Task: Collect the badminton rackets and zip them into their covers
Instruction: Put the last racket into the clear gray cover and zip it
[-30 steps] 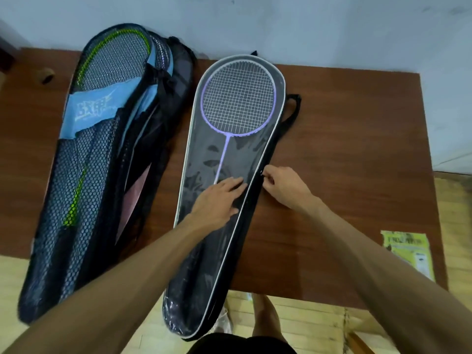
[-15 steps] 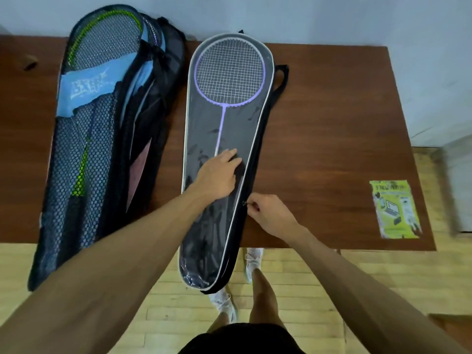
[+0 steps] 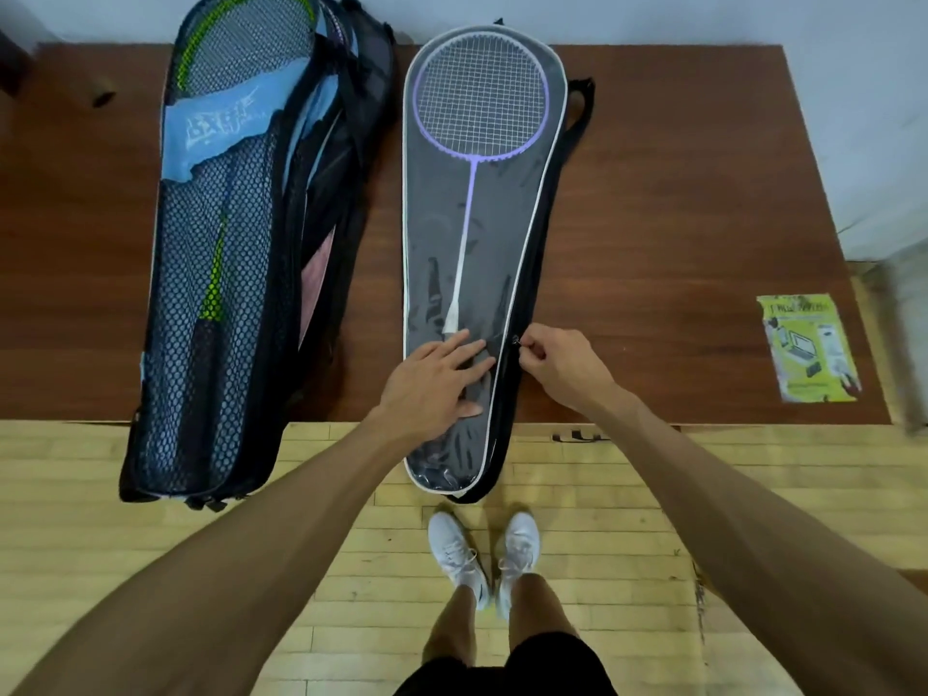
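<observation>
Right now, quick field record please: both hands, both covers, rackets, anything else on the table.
left hand: flat on the clear-front cover, near the racket handle
right hand: pinches the zipper pull at that cover's right edge
purple racket: inside clear-front cover
green racket: inside mesh cover, left
table: brown wood; both covers overhang its near edge
leaflet: far right on table

You seem to be in an indoor sports hall: pale wooden strip floor (image 3: 592, 519) underfoot, a plain pale wall (image 3: 703, 17), a brown wooden table (image 3: 703, 193) against it bearing a purple badminton racket (image 3: 479, 92), and white sports shoes (image 3: 457, 555) on your feet.
</observation>
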Available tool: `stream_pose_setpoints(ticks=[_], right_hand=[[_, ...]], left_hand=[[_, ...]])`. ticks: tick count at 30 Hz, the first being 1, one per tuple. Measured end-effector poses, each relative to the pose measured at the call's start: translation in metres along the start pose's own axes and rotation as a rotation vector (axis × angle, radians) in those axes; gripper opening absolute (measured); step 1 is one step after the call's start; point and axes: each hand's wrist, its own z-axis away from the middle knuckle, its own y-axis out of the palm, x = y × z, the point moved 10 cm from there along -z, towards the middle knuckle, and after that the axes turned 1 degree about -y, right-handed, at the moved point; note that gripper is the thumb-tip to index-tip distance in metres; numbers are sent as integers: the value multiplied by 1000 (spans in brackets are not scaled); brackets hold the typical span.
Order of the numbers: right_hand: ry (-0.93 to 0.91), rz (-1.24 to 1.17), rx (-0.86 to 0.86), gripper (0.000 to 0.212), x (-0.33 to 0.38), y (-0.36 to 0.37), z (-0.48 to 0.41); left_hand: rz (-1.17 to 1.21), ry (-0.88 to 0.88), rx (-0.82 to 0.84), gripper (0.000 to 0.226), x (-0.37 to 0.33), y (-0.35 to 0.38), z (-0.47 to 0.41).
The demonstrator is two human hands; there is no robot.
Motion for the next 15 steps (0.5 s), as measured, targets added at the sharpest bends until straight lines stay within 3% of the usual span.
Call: stream_pose_setpoints(ticks=[10,15], right_hand=[[-185,140,387,16,26,66,70],[-150,14,348,15,19,78,100]], left_hand=[[-55,-58,-28,67,1,5,-3],[-7,-111,-16,65,0,2,-4]])
